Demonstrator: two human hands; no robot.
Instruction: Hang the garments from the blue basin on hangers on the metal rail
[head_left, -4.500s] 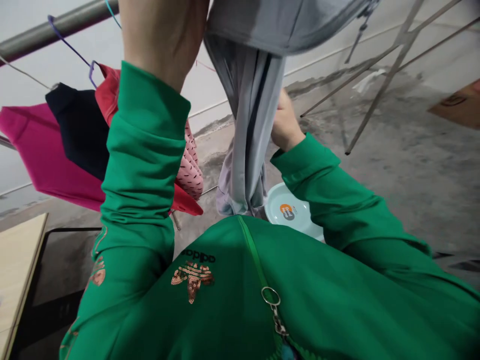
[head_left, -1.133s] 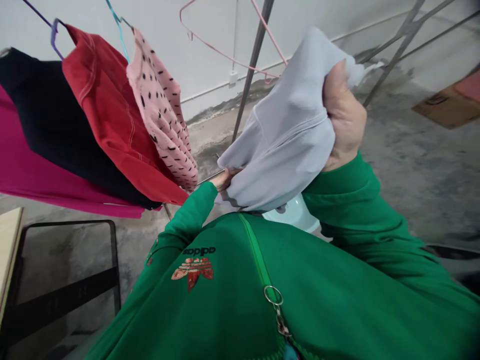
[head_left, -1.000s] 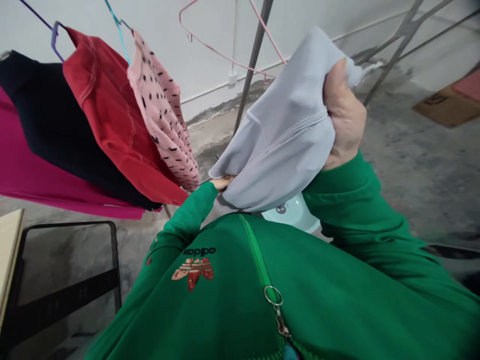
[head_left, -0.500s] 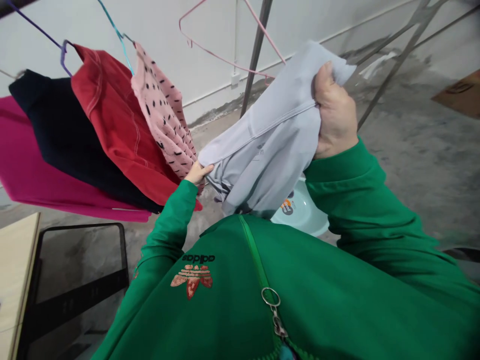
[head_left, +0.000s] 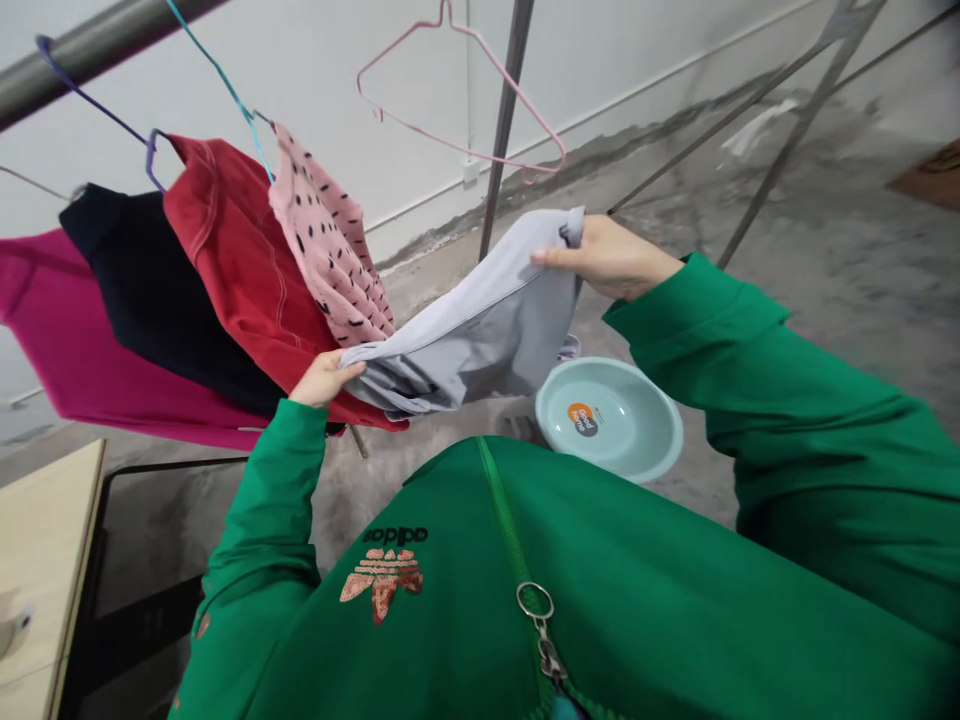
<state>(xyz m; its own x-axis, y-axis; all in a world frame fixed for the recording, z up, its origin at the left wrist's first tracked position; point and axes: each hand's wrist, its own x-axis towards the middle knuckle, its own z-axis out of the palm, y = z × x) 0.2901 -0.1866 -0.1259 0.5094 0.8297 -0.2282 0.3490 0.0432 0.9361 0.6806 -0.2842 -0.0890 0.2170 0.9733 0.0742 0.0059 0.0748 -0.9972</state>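
Observation:
A light grey garment [head_left: 487, 320] is stretched between my two hands; its exact kind is hard to tell from the folds. My left hand [head_left: 324, 379] pinches its left end, close by the hanging red garment [head_left: 240, 255]. At the upper right corner, my right hand [head_left: 611, 258] grips the cloth, thumb on top and fingers behind it. Beyond the cloth, a pink hanger [head_left: 457, 140] hangs with nothing on it. Below my right hand a pale blue-green basin [head_left: 649, 425] with a round sticker stands on the floor.
On the left, a metal rail [head_left: 97, 60] carries a pink spotted garment [head_left: 322, 240], a dark garment [head_left: 172, 300] and a magenta garment [head_left: 112, 365]. Metal poles [head_left: 506, 130] rise ahead. A wooden tabletop [head_left: 45, 560] lies at lower left, a cardboard box [head_left: 930, 180] far right.
My right hand has come down and left with its end of the garment. My left hand has shifted left and slightly down. The basin and pink hanger now show more fully.

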